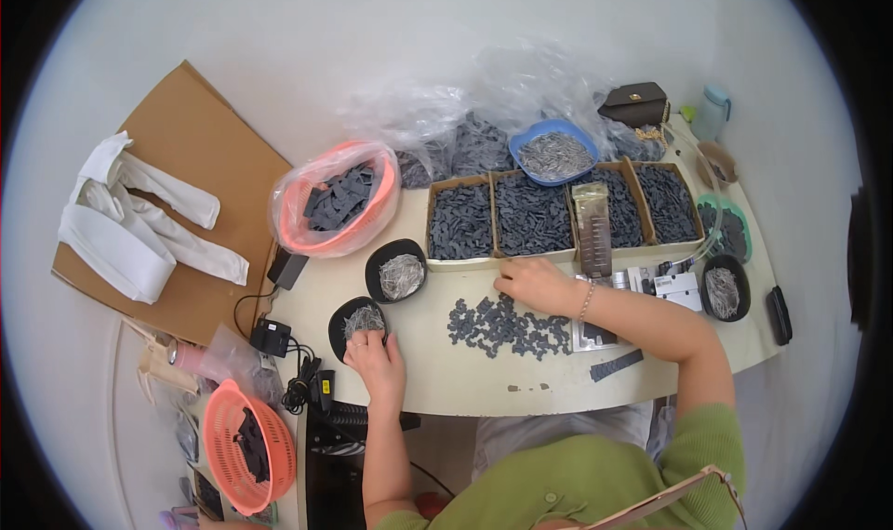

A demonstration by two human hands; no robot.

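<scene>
The divided box (465,265), a cardboard tray in four compartments full of small dark grey pieces, serves as the landmark here. On its near side, toward the person, a loose spread of grey pieces (484,327) lies flat on the pale table (428,381).

The right hand (538,285) is between the box's front wall and that spread, at the far edge of the pieces. The right elbow is bent sharply, out to the near right of the box; from it the forearm runs leftward, roughly along the box's front, with a bracelet (587,300) at the wrist. The back of the hand faces up, and the fingers point left and curl down toward the table. I cannot tell whether they grip a piece.

The left hand (377,364) is to the near left of the box. Its forearm rises almost straight away from the body, back of the hand up, fingers bent forward over the near rim of a black bowl (336,333) holding thin metal pins (364,319). The fingertips reach in among the pins; whether they pinch one cannot be seen. A second black bowl (375,268) of pins stands nearer the box's left end, just beyond the first.
</scene>
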